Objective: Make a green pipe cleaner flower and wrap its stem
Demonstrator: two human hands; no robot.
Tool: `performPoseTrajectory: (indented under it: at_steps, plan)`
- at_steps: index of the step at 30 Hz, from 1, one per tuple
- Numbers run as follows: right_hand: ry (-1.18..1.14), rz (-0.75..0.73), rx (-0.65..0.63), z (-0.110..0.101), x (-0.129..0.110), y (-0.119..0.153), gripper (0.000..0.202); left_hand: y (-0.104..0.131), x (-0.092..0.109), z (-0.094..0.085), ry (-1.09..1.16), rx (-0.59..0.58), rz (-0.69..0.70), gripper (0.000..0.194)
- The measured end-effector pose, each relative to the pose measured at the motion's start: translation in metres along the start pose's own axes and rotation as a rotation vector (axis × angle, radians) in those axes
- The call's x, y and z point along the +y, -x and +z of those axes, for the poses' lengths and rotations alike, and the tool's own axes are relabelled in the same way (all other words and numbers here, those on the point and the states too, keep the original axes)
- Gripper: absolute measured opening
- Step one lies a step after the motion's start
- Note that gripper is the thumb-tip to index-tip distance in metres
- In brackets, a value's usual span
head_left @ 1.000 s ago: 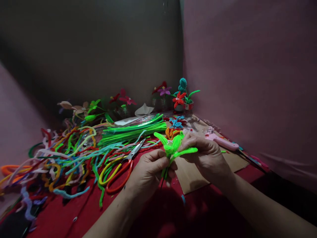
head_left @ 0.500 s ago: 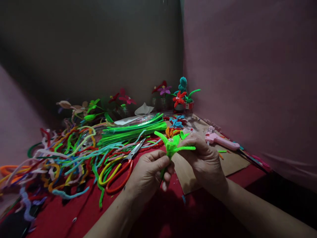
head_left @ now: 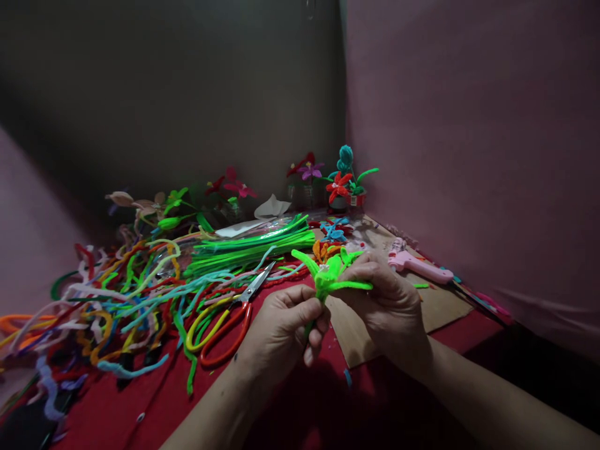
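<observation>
A bright green fuzzy flower [head_left: 328,275] with long thin petals is between my hands, above the red tablecloth. My left hand [head_left: 288,322] pinches its green stem just under the petals. On the flower's right side, the bent fingers of my right hand [head_left: 387,300] are closed on a green petal; their tips are partly hidden. Scissors [head_left: 246,294] with red and yellow handles lie left of my left hand, blades partly open.
Tangled coloured pipe cleaners [head_left: 140,300] cover the left side. Green pipe cleaners [head_left: 253,244] lie bundled behind the scissors. A pink glue gun [head_left: 422,267] rests on cardboard [head_left: 445,306] at the right. Potted fuzzy flowers [head_left: 340,185] stand at the back.
My right hand has shifted slightly, and the green petals beside it have moved a little. My left hand keeps its hold on the stem.
</observation>
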State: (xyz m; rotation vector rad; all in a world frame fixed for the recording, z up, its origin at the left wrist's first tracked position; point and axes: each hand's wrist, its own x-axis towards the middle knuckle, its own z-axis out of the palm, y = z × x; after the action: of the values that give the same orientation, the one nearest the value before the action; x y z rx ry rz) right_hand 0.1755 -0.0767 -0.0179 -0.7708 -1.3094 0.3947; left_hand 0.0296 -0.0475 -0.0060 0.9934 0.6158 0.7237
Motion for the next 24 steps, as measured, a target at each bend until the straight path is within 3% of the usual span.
performPoseTrajectory:
  at_steps: [6, 11, 14, 18, 24]
  plan:
    - [-0.046, 0.054, 0.022, 0.005, 0.001, 0.002, 0.011, 0.001, -0.002, 0.0, 0.014, -0.005, -0.006, 0.019]
    - [-0.225, 0.291, 0.106, 0.012, 0.0, 0.003, 0.019, 0.004, -0.001, 0.0, 0.035, 0.002, 0.05, 0.019]
    - [-0.314, 0.435, -0.052, 0.012, -0.001, 0.005, 0.006, 0.004, -0.001, -0.002, 0.035, 0.001, 0.064, 0.021]
    - [-0.502, 0.565, -0.269, 0.01, -0.003, 0.01, 0.02, 0.004, -0.002, -0.005, 0.012, -0.049, 0.058, 0.025]
    - [-0.611, 0.564, -0.311, 0.015, -0.007, 0.013, 0.013, 0.004, -0.001, -0.008, -0.081, -0.133, 0.006, 0.029]
